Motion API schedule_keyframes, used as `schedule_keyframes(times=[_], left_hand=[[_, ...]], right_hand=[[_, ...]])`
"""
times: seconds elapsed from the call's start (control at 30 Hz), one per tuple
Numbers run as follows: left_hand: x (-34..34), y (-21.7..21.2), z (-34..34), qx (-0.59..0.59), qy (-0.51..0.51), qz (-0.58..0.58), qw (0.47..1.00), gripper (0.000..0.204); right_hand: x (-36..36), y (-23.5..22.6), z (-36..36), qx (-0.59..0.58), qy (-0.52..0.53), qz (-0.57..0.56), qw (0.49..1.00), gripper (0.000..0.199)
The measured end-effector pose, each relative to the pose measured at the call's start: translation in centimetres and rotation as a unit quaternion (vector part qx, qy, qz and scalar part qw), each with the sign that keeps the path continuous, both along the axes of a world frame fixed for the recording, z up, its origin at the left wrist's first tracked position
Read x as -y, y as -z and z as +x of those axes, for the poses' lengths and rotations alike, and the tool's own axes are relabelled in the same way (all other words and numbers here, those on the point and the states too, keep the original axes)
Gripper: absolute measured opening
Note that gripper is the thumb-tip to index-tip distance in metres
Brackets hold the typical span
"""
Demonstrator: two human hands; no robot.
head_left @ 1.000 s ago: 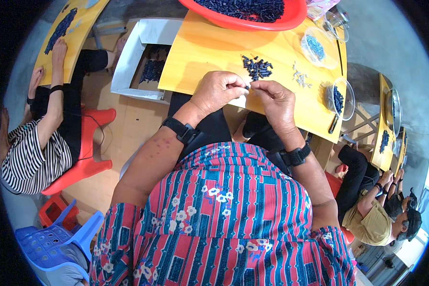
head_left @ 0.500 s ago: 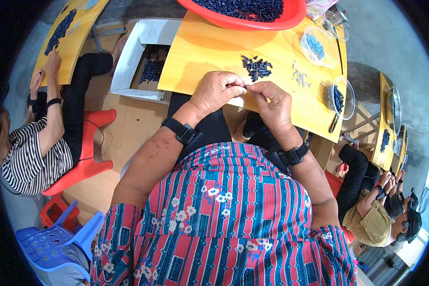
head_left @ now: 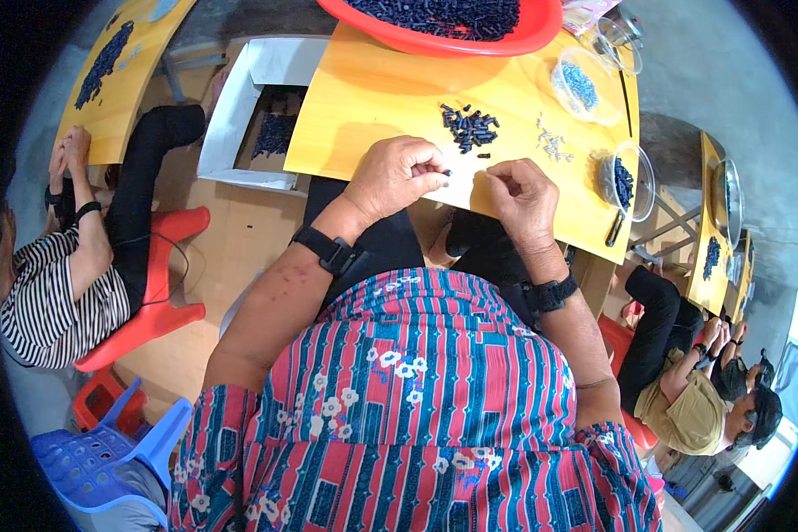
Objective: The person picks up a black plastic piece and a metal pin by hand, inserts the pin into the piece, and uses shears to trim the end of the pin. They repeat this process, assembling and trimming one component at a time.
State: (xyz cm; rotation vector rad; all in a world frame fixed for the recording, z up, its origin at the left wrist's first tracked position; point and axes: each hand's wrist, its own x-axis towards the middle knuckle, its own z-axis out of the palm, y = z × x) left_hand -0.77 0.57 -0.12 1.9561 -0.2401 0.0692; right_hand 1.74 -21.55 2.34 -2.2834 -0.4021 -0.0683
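Above the near edge of the yellow table (head_left: pixel 372 97), my left hand (head_left: pixel 399 176) pinches a small dark cylindrical piece (head_left: pixel 448 173) between thumb and forefinger. My right hand (head_left: pixel 527 202) is a short way to its right, thumb and fingertips pressed together. Whatever those fingertips may hold is hidden. Just beyond both hands lies a pile of short dark blue cylindrical pieces (head_left: pixel 470 131). One dark piece (head_left: pixel 483 156) sits alone on the near side of the pile. Farther right are scattered tiny pale pieces (head_left: pixel 551 144).
A red basin (head_left: pixel 548 28) of dark pieces stands at the far edge. On the right are a clear tub (head_left: pixel 580 87) of light blue bits, a clear cup (head_left: pixel 625 183) of dark pieces and a black-handled tool (head_left: pixel 614 229). A white box (head_left: pixel 226 146) stands left. Other people sit nearby.
My hands, fingertips together before, have come apart, the right moving rightward. A lone dark piece now shows beside the pile. At far left, another person's hands have drawn back from their pile.
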Motion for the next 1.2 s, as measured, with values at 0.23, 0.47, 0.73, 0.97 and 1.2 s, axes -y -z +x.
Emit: schedule_keyframes(times=[0.23,0.47,0.73,0.97,1.2], left_hand=[[0.2,-0.1,-0.1,-0.015,-0.007,-0.005,1.0,0.015],[0.2,-0.6,0.0,-0.024,-0.002,-0.013,1.0,0.015],[0.3,-0.2,0.0,-0.017,-0.005,-0.017,1.0,0.014],[0.1,0.1,0.1,-0.01,0.002,-0.026,1.0,0.012],[0.2,0.4,0.2,-0.004,-0.001,-0.022,1.0,0.01]], right_hand=[[-0.5,-0.1,1.0,0.101,0.0,-0.04,0.994,0.014],[-1.2,-0.8,1.5,0.133,-0.053,-0.205,0.968,0.01],[-1.1,-1.0,1.5,0.183,-0.15,-0.31,0.921,0.013],[-0.5,0.7,1.3,0.177,-0.154,-0.248,0.94,0.01],[-2.0,-0.2,0.8,0.182,-0.151,-0.278,0.931,0.006]])
